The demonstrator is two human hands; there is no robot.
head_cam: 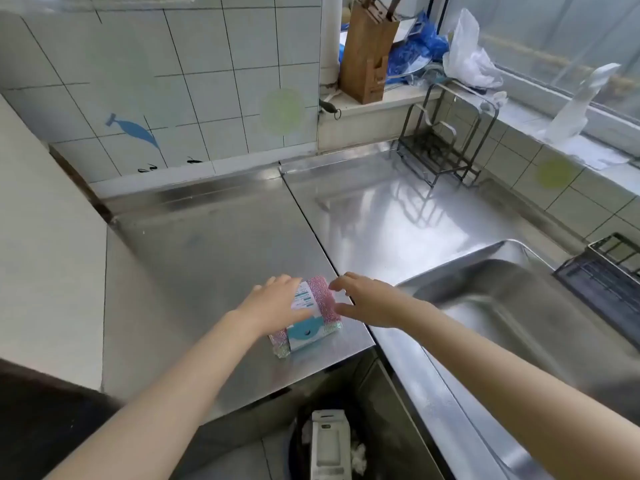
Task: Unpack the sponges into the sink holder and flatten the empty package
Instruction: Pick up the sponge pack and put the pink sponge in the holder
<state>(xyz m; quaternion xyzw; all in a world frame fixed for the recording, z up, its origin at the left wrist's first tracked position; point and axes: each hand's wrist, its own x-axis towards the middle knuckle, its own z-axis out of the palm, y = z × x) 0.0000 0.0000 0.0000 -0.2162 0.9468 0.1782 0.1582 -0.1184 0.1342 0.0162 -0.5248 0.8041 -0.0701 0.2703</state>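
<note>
A pack of sponges (320,308), pink and silvery mesh with a white and teal paper band, lies on the steel counter near its front right corner. My left hand (273,303) rests flat on the pack's left side, fingers spread over the label. My right hand (367,299) hovers at the pack's right edge with fingers apart, thumb close to the sponge; contact is unclear. The dark wire sink holder (602,271) hangs at the far right side of the sink, away from both hands.
The steel sink basin (502,306) lies right of the pack. A dark wire rack (446,143) stands at the back of the counter, with a wooden knife block (369,50) and plastic bags on the sill behind. A bin (329,441) stands below the counter's front edge.
</note>
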